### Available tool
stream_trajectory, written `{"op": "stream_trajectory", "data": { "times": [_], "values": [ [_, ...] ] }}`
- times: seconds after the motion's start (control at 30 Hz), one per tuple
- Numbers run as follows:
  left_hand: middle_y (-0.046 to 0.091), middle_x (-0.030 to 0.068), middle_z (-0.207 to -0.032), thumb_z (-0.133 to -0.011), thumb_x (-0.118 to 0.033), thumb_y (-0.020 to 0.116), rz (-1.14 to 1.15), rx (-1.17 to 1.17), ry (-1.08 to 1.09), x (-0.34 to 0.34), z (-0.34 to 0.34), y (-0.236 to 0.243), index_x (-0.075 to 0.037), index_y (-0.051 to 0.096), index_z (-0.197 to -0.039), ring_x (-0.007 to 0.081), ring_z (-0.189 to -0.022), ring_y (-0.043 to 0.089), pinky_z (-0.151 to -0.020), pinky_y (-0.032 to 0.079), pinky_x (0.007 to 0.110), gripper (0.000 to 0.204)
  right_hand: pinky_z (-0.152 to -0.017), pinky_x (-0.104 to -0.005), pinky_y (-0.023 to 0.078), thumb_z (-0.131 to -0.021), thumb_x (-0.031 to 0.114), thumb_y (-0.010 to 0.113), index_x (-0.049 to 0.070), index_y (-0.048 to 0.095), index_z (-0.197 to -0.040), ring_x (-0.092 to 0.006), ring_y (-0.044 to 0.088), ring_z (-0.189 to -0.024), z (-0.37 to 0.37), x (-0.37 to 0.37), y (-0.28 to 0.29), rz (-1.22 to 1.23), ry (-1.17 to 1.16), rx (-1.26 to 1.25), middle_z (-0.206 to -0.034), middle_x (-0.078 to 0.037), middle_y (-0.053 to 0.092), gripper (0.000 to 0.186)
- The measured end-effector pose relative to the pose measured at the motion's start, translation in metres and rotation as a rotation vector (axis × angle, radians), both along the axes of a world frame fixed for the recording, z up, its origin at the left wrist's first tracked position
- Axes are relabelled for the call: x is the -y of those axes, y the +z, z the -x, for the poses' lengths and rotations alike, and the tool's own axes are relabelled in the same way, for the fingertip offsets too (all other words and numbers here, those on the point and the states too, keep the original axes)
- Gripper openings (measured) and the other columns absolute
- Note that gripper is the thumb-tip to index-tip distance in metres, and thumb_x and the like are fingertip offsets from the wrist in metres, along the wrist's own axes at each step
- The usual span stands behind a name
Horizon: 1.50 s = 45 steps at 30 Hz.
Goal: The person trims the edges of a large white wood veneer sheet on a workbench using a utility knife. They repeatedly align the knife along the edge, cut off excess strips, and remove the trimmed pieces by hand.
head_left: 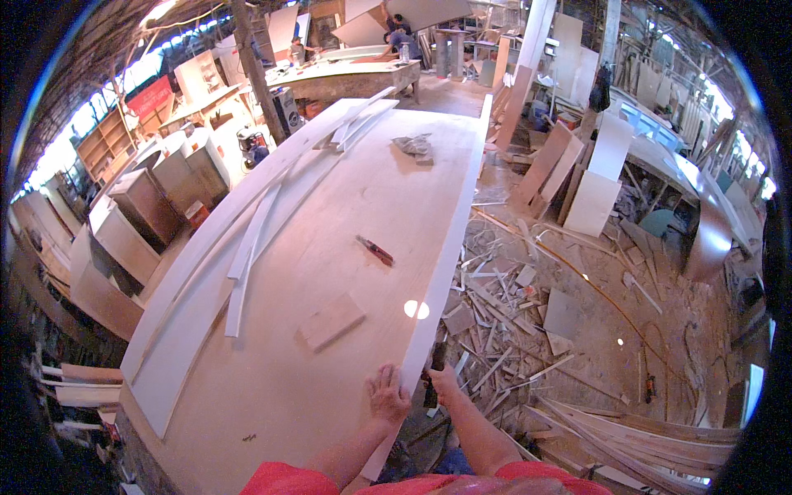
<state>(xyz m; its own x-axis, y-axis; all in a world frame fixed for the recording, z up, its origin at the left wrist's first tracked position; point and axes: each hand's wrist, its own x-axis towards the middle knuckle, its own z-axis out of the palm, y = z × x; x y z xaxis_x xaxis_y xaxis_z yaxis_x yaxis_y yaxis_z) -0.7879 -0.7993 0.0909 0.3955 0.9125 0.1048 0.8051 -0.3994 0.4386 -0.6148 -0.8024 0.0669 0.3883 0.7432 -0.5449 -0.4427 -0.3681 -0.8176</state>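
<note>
- Two bare hands work at the near right edge of a broad pale panel (280, 379), and from where I stand the left hand (388, 394) and the right hand (445, 383) have quite different jobs.
- The left hand lies spread on top, fingers extended, palm side down, just beside the white strip (448, 256) that runs along that edge; it grasps nothing.
- The right hand is outside the edge, its fingers curled around a dark tool (438, 356). Much of that tool is hidden, so I cannot tell its kind or whether it touches the wood.
- To do this well, I would say, the left hand should bear down evenly, with its fingertips inside the strip and clear of the tool.
- The right wrist is best in line with the forearm, the tool square to the edge and the pressure light; a tilt could chip the strip.
- A red-and-black hand tool (375, 250) and a loose wooden block (332, 322) lie farther up the panel, apart from both hands, and seem no hindrance there.
- Offcuts (503, 318) litter the floor (610, 330) to the right, so sure footing looks worthwhile before leaning in.
</note>
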Motion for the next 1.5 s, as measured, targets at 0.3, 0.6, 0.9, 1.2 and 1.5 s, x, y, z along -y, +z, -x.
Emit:
{"op": "stream_trajectory", "data": {
  "times": [0.3,0.6,0.9,1.2,1.5],
  "values": [
    [0.043,0.0172,-0.153,-0.088,-0.024,0.058,-0.041,-0.002,0.027,0.002,-0.010,-0.017,-0.003,0.050,-0.143,0.0371,-0.147,0.033,-0.117,0.022,0.065,0.060,-0.053,-0.0335,0.049,-0.085,0.007,0.075,0.004,0.064,-0.099,-0.0184,0.063,-0.066,-0.014,0.003,-0.026,0.013,-0.002,-0.040,-0.081,-0.006,0.066,0.018],
    [0.044,0.0230,-0.150,-0.088,-0.020,0.057,-0.009,-0.047,-0.009,0.001,-0.001,0.003,-0.001,0.049,-0.143,0.0413,-0.143,0.038,-0.116,0.027,0.059,0.058,-0.055,-0.0332,0.050,-0.086,0.007,0.074,0.003,0.064,-0.102,-0.0180,0.064,-0.068,-0.026,-0.004,-0.026,0.072,0.117,-0.028,-0.082,-0.007,0.067,0.019],
    [0.040,0.0238,-0.155,-0.090,-0.020,0.054,0.081,-0.113,-0.039,0.006,0.004,0.014,0.000,0.046,-0.145,0.0419,-0.144,0.036,-0.119,0.027,0.054,0.060,-0.055,-0.0337,0.050,-0.088,0.008,0.073,0.003,0.059,-0.100,-0.0189,0.064,-0.068,-0.081,-0.016,-0.080,0.085,0.342,0.028,-0.083,-0.008,0.066,0.019],
    [0.043,0.0199,-0.154,-0.089,-0.024,0.055,0.083,-0.088,-0.011,0.008,0.003,0.010,0.000,0.051,-0.141,0.0403,-0.145,0.037,-0.118,0.022,0.062,0.058,-0.049,-0.0332,0.047,-0.088,0.003,0.074,0.004,0.055,-0.104,-0.0193,0.063,-0.065,-0.118,-0.010,-0.117,0.075,0.259,-0.036,-0.077,-0.007,0.062,0.025],
    [0.045,0.0196,-0.153,-0.089,-0.024,0.055,0.098,-0.101,-0.014,0.009,0.004,0.023,0.000,0.051,-0.141,0.0392,-0.146,0.035,-0.117,0.022,0.063,0.058,-0.051,-0.0327,0.050,-0.089,0.005,0.073,0.005,0.058,-0.105,-0.0198,0.065,-0.068,-0.115,0.017,-0.069,0.168,0.198,-0.114,-0.087,-0.010,0.067,0.021]
  ]
}}
